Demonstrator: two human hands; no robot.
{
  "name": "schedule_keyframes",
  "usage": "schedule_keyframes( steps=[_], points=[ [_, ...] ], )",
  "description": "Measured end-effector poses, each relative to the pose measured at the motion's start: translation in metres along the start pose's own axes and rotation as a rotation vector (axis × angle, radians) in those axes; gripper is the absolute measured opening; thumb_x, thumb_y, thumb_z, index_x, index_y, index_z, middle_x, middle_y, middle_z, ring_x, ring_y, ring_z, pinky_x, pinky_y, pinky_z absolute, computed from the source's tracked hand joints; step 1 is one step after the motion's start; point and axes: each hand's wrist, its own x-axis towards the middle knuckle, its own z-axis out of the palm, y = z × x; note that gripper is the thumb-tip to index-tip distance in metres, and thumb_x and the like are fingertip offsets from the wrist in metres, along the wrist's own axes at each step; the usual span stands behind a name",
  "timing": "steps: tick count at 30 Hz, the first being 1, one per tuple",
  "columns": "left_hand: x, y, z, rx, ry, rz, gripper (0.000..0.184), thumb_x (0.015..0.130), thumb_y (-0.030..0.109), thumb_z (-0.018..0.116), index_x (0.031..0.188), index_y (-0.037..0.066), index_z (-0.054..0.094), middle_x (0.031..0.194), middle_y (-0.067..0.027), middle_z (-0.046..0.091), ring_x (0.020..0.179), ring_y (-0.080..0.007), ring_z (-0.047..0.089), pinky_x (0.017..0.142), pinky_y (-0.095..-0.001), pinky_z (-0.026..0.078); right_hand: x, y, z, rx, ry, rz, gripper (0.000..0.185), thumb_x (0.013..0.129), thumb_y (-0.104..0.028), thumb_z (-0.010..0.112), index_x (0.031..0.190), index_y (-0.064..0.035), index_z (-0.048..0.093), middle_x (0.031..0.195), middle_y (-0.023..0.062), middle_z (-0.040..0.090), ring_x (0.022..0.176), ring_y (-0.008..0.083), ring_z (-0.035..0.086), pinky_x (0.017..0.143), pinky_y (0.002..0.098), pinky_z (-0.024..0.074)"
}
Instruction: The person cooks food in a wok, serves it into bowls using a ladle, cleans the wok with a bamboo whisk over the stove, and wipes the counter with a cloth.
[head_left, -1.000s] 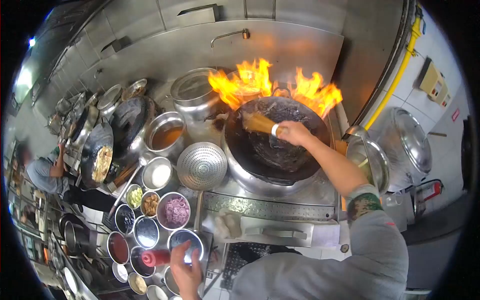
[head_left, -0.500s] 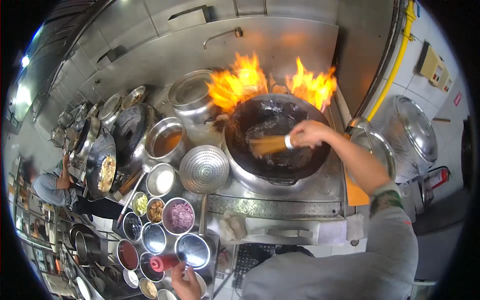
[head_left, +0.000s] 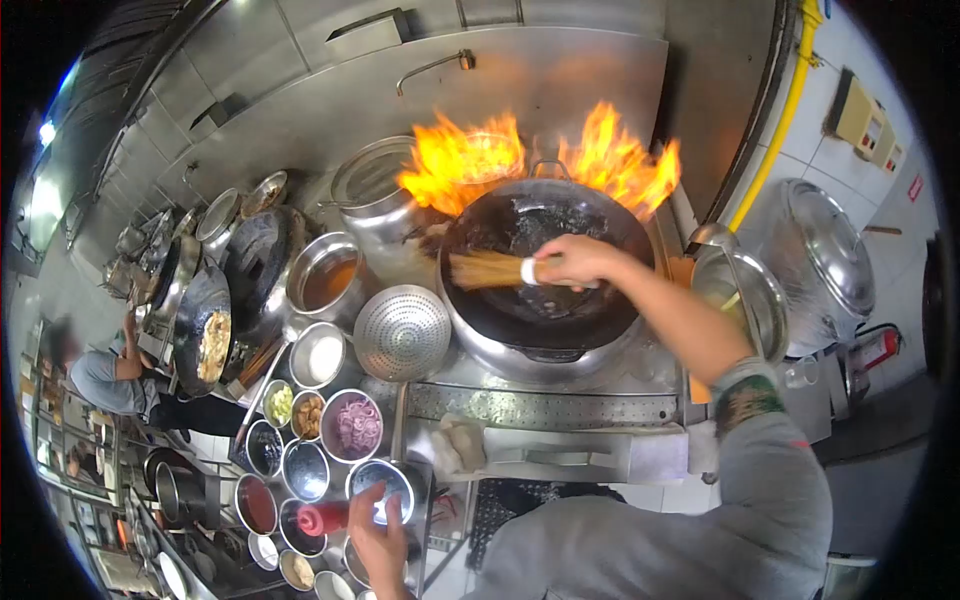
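My right hand (head_left: 580,262) grips a bamboo wok brush (head_left: 487,270) by its white-banded end. The bristles are at the left inner side of a black wok (head_left: 560,335), which stands on the burner with wet, dark residue inside. Tall flames (head_left: 620,160) rise behind its far rim. My left hand (head_left: 380,535) hovers with fingers apart over the steel bowls at the lower middle. Beside its fingers is a red squeeze bottle (head_left: 322,518), and a shiny metal bowl (head_left: 385,485) lies partly behind the fingertips.
A perforated skimmer (head_left: 402,335) rests left of the wok, by a pot of brown liquid (head_left: 328,285). Sliced purple onion (head_left: 357,425) fills one bowl among several. A co-worker (head_left: 105,380) stands far left. A steel basin (head_left: 765,300) is at the right.
My right hand and the brush have swept left across the wok. My left hand has risen slightly and its fingers have spread. The flames have shifted shape.
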Motion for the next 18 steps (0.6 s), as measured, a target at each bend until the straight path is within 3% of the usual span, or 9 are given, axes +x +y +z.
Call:
schedule_keyframes(
  steps=[2, 5, 7, 9, 11, 12, 13, 14, 18],
  points=[
    [-0.012, -0.016, -0.002, -0.011, 0.017, -0.113, 0.024, 0.091, 0.015, 0.070, 0.109, -0.001, 0.068, 0.103, -0.0177, 0.069, 0.095, -0.0348, 0.066, 0.081, -0.0416, 0.052, -0.025, 0.003, -0.029, -0.089, -0.219, 0.067, 0.053, 0.088, -0.033, 0.075, 0.134, -0.0088, 0.064, 0.088, 0.0075, 0.073, 0.055, 0.0162, 0.066, 0.048, 0.0324, 0.0516],
    [-0.006, -0.007, 0.000, 0.037, -0.002, -0.204, 0.023, 0.090, 0.014, 0.070, 0.107, -0.001, 0.068, 0.102, -0.0186, 0.069, 0.095, -0.0355, 0.066, 0.083, -0.0421, 0.051, 0.002, 0.028, -0.035, -0.152, -0.094, 0.067, 0.044, 0.082, -0.038, 0.076, 0.116, -0.0117, 0.074, 0.078, 0.0083, 0.071, 0.054, 0.0169, 0.066, 0.047, 0.0325, 0.0521],
    [0.006, 0.007, 0.010, -0.024, -0.024, -0.100, 0.023, 0.089, 0.013, 0.071, 0.107, -0.002, 0.069, 0.101, -0.0191, 0.069, 0.093, -0.0350, 0.066, 0.081, -0.0414, 0.052, 0.018, 0.018, -0.005, 0.031, 0.170, 0.075, 0.039, 0.082, -0.035, 0.071, 0.112, -0.0101, 0.073, 0.076, 0.0092, 0.071, 0.053, 0.0186, 0.065, 0.050, 0.0347, 0.0533],
    [0.015, 0.014, 0.012, -0.017, -0.047, 0.010, 0.023, 0.089, 0.013, 0.071, 0.107, -0.002, 0.068, 0.101, -0.0191, 0.069, 0.093, -0.0351, 0.066, 0.081, -0.0416, 0.052, 0.002, -0.002, 0.003, -0.066, 0.150, 0.047, 0.040, 0.084, -0.037, 0.070, 0.113, -0.0109, 0.073, 0.071, 0.0095, 0.070, 0.052, 0.0196, 0.065, 0.051, 0.0360, 0.0540],
    [0.002, -0.005, 0.003, 0.010, -0.001, -0.081, 0.020, 0.089, 0.010, 0.070, 0.105, -0.003, 0.068, 0.098, -0.0171, 0.069, 0.089, -0.0316, 0.066, 0.080, -0.0401, 0.051, -0.036, 0.006, -0.013, -0.254, -0.091, 0.055, 0.042, 0.086, -0.042, 0.069, 0.115, -0.0121, 0.072, 0.063, 0.0075, 0.067, 0.052, 0.0201, 0.066, 0.051, 0.0367, 0.0540],
    [-0.010, -0.023, -0.002, 0.008, 0.046, -0.133, 0.018, 0.090, 0.008, 0.069, 0.104, -0.003, 0.068, 0.095, -0.0152, 0.069, 0.086, -0.0265, 0.066, 0.076, -0.0372, 0.051, -0.073, -0.016, -0.033, -0.331, -0.168, 0.118, 0.044, 0.086, -0.042, 0.070, 0.118, -0.0114, 0.072, 0.068, 0.0081, 0.069, 0.052, 0.0200, 0.066, 0.051, 0.0362, 0.0539],
    [-0.017, -0.035, -0.005, 0.006, 0.094, -0.182, 0.017, 0.091, 0.007, 0.068, 0.104, -0.003, 0.069, 0.092, -0.0133, 0.069, 0.083, -0.0215, 0.066, 0.072, -0.0343, 0.052, -0.076, 0.037, -0.040, -0.400, -0.116, 0.008, 0.046, 0.084, -0.041, 0.071, 0.118, -0.0101, 0.073, 0.076, 0.0103, 0.072, 0.053, 0.0211, 0.067, 0.053, 0.0363, 0.0547],
    [-0.021, -0.033, -0.011, 0.007, 0.120, -0.261, 0.017, 0.091, 0.006, 0.068, 0.105, -0.004, 0.068, 0.092, -0.0124, 0.069, 0.082, -0.0197, 0.066, 0.072, -0.0338, 0.052, -0.104, 0.009, -0.061, -0.396, -0.127, 0.202, 0.047, 0.082, -0.040, 0.073, 0.117, -0.0104, 0.075, 0.085, 0.0115, 0.074, 0.054, 0.0213, 0.068, 0.057, 0.0367, 0.0562],
    [0.001, -0.019, -0.004, -0.044, 0.022, -0.189, 0.017, 0.091, 0.006, 0.067, 0.105, -0.004, 0.068, 0.093, -0.0121, 0.069, 0.079, -0.0203, 0.064, 0.071, -0.0337, 0.051, -0.039, 0.056, -0.045, -0.627, 0.285, 0.217, 0.034, 0.085, -0.031, 0.064, 0.107, -0.0060, 0.074, 0.102, 0.0189, 0.074, 0.091, 0.0383, 0.072, 0.082, 0.0483, 0.0576]
  ],
)
